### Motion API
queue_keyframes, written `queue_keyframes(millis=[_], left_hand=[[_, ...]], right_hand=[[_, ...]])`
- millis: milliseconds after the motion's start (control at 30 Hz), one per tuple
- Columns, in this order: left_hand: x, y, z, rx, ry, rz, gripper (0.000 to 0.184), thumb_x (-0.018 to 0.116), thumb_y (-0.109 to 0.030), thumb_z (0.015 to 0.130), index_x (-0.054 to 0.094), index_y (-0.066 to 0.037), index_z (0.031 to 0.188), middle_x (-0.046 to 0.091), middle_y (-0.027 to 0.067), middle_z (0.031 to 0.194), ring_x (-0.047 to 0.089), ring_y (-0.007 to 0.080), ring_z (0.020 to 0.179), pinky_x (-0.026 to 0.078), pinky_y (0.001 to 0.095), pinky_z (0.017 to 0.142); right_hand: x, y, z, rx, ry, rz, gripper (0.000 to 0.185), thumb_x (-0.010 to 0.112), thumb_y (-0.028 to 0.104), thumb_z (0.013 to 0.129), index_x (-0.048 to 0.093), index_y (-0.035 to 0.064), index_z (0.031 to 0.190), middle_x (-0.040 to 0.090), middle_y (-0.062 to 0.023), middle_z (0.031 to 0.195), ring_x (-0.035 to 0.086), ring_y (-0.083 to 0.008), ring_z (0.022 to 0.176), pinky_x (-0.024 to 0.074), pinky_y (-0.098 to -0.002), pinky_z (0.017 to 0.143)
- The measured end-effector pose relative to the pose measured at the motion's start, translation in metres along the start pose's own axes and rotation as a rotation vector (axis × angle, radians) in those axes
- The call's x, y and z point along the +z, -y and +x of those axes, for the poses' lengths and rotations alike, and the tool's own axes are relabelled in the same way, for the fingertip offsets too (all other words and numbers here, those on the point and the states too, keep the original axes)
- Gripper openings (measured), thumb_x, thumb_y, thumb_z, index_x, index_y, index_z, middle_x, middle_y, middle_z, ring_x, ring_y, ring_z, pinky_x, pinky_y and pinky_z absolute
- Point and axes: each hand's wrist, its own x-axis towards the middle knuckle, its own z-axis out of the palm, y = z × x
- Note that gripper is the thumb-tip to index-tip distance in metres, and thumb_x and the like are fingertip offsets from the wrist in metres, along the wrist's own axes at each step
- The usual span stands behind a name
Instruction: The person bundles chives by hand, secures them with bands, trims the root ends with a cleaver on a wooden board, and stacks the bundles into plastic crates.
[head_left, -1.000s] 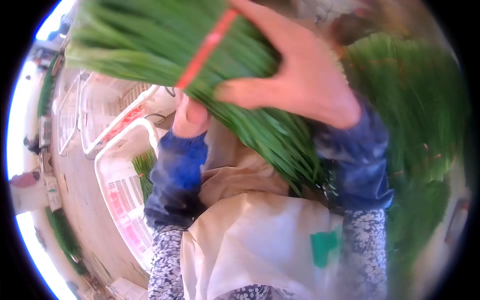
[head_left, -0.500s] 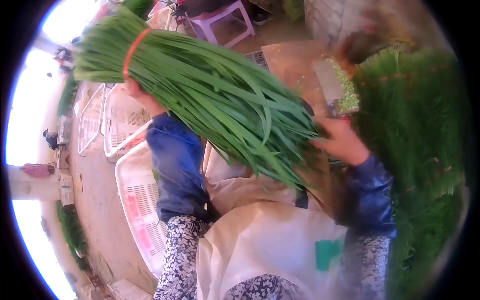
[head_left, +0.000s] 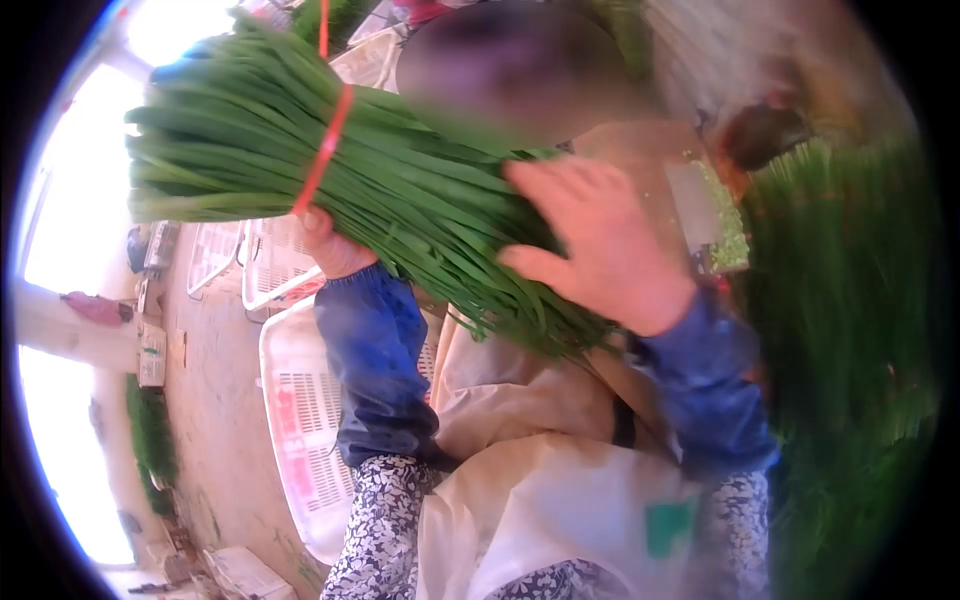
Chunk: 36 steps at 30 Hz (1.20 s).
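Note:
A thick bundle of garlic chives [head_left: 420, 190] lies slantwise across the view, its cut ends at upper left and leaf tips at lower right. A red band [head_left: 328, 150] circles it near the cut ends, and one end of the band sticks straight up. My left hand [head_left: 335, 250] grips the bundle from below beside the band; its thumb shows, while most fingers are hidden behind the leaves. Over the leafy half is my right hand [head_left: 610, 235], fingers and thumb spread, seeming to touch the leaves.
White plastic baskets [head_left: 305, 400] stand on the floor at left. More banded green bundles [head_left: 840, 300] are piled at right. A brown board [head_left: 640, 150] with green scraps [head_left: 728, 225] beside it lies ahead. A blurred dark shape [head_left: 520, 65] covers the top middle.
My right hand has moved from the leaf tips up along the bundle and spread its fingers. The bundle sits closer, its band shifted right. The blurred shape has appeared at the top.

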Motion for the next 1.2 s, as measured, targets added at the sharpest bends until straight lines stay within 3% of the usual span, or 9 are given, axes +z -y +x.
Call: queue_keyframes(millis=[67,167,267,400,667,833,1000,1133,1200], left_hand=[[-0.015,-0.007,-0.002,-0.003,0.057,-0.037,0.075,0.084,-0.033,0.072,0.055,-0.001,0.134,0.063,0.0140,0.126,0.064,0.0294,0.110,0.055,0.0455,0.095],[0.004,-0.013,-0.007,-0.018,0.070,0.028,0.074,0.084,-0.033,0.072,0.056,-0.001,0.132,0.063,0.0143,0.127,0.064,0.0304,0.111,0.055,0.0465,0.095],[0.020,-0.006,-0.011,0.015,0.109,0.050,0.073,0.083,-0.034,0.073,0.056,-0.002,0.133,0.063,0.0130,0.128,0.063,0.0300,0.112,0.054,0.0467,0.095],[0.008,-0.006,-0.021,0.022,0.084,0.051,0.073,0.083,-0.034,0.074,0.056,-0.002,0.133,0.063,0.0128,0.128,0.063,0.0299,0.112,0.054,0.0464,0.095],[-0.005,-0.002,-0.035,0.018,0.023,0.066,0.073,0.083,-0.034,0.074,0.055,-0.002,0.133,0.063,0.0124,0.127,0.063,0.0296,0.112,0.054,0.0460,0.096],[-0.008,0.000,-0.037,0.013,-0.007,0.068,0.073,0.083,-0.034,0.074,0.055,-0.002,0.133,0.062,0.0122,0.127,0.063,0.0294,0.112,0.053,0.0457,0.096],[-0.012,0.000,-0.041,0.001,-0.032,0.083,0.073,0.083,-0.034,0.074,0.055,-0.001,0.133,0.062,0.0120,0.127,0.063,0.0292,0.112,0.053,0.0454,0.096],[-0.014,-0.001,-0.047,-0.014,-0.064,0.108,0.073,0.083,-0.034,0.074,0.054,-0.001,0.133,0.062,0.0119,0.127,0.062,0.0290,0.112,0.053,0.0452,0.097],[-0.016,0.000,-0.050,-0.023,-0.086,0.117,0.073,0.083,-0.034,0.075,0.054,-0.001,0.133,0.062,0.0118,0.127,0.062,0.0289,0.112,0.053,0.0451,0.097]], right_hand=[[-0.030,-0.006,-0.003,0.163,0.263,-0.252,0.054,0.073,0.029,0.078,0.060,0.0000,0.122,0.065,-0.0175,0.111,0.058,-0.0334,0.102,0.0402,-0.0427,0.091],[-0.038,-0.001,0.000,0.117,0.075,-0.345,0.045,0.072,0.020,0.080,0.061,-0.0004,0.118,0.067,-0.0179,0.106,0.061,-0.0337,0.095,0.0449,-0.0417,0.085],[-0.023,0.016,0.004,0.110,0.006,0.407,0.035,0.070,0.014,0.083,0.063,-0.0017,0.113,0.067,-0.0194,0.100,0.064,-0.0351,0.085,0.0494,-0.0403,0.076],[0.013,0.015,0.006,0.216,-0.117,0.175,0.025,0.069,0.013,0.086,0.065,-0.0030,0.105,0.065,-0.0160,0.091,0.064,-0.0332,0.081,0.0507,-0.0375,0.073],[0.014,-0.004,0.020,-0.002,-0.263,0.229,0.016,0.070,0.000,0.082,0.064,-0.0028,0.097,0.063,-0.0116,0.085,0.064,-0.0217,0.077,0.0505,-0.0297,0.070],[0.001,0.011,0.020,0.440,0.071,0.633,0.012,0.069,0.002,0.085,0.063,-0.0022,0.095,0.061,-0.0038,0.077,0.059,-0.0100,0.071,0.0475,-0.0256,0.064],[0.029,0.008,0.015,0.183,0.002,0.470,0.013,0.069,0.001,0.083,0.066,-0.0019,0.094,0.061,-0.0022,0.082,0.054,-0.0072,0.072,0.0444,-0.0240,0.064],[0.023,0.004,0.021,0.299,0.052,0.579,0.013,0.069,0.000,0.081,0.066,-0.0023,0.093,0.062,-0.0057,0.085,0.056,-0.0119,0.072,0.0449,-0.0258,0.066],[0.019,0.003,0.027,0.122,-0.051,0.420,0.012,0.068,0.000,0.081,0.065,-0.0024,0.092,0.061,-0.0050,0.082,0.056,-0.0127,0.072,0.0449,-0.0264,0.066]])
